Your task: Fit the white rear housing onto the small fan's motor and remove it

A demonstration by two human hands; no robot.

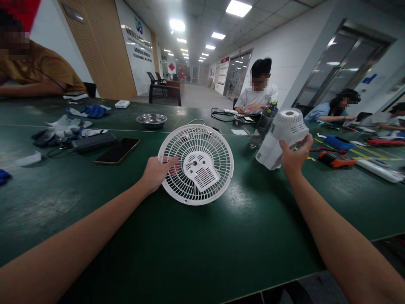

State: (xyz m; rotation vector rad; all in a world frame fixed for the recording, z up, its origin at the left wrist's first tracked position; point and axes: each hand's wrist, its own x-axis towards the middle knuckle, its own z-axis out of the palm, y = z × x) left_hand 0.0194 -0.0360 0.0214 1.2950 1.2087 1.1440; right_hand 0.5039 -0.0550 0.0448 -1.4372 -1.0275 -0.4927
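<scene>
- Head view: a white round grille [202, 169] is over the green tabletop [158, 245]; the left hand [155, 173] grasps its left edge, fingers behind, thumb in front.
- To its right, the right hand [295, 156] has its fingers clasped on a white housing [284, 128], which partly blocks a dark bottle [262, 126].
- Beyond the grille: steel bowl [152, 121]; leftward, a phone [117, 151] and gloves [60, 128].
- Far right: orange-and-black meter [336, 159].
- Wall lettering [138, 44], apparently several lines, is too blurred to read.
</scene>
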